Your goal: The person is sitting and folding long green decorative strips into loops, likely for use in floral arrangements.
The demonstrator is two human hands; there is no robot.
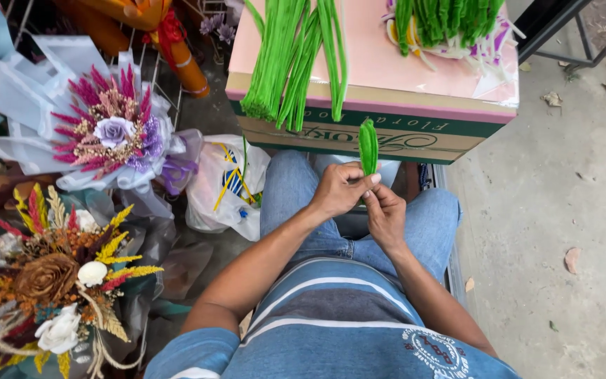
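Nearest the camera is the person's striped blue shirt (331, 330), with both forearms running forward over the blue jeans (296, 189) of the seated legs.

Left to right, at hand level:

1. Left hand (338, 189): fingers curled narrow, closed around the lower end of the green folded chenille piece (368, 146). The thumb lies across the front of the base.
2. Green folded chenille piece: stands upright, projecting above both hands. Its lower end is enclosed between the two hands; its upper end overlaps the front edge of the cardboard box (359, 130).
3. Right hand (386, 214): sits just below and right of the left hand, touching it. The fingers are pinched on the bottom of the same green piece. The exact contact point is hidden by the fingers.

Surroundings, left to right:

- A dried-flower bouquet (54, 281) in brown, yellow and white, low at the left edge.
- A pink and purple bouquet (110, 133) in white wrapping, above it.
- A white plastic bag (226, 186), just left of the left knee.
- A bundle of green stems (292, 60) lying on the pink top of the box.
- A concrete floor (562, 210) at the right.
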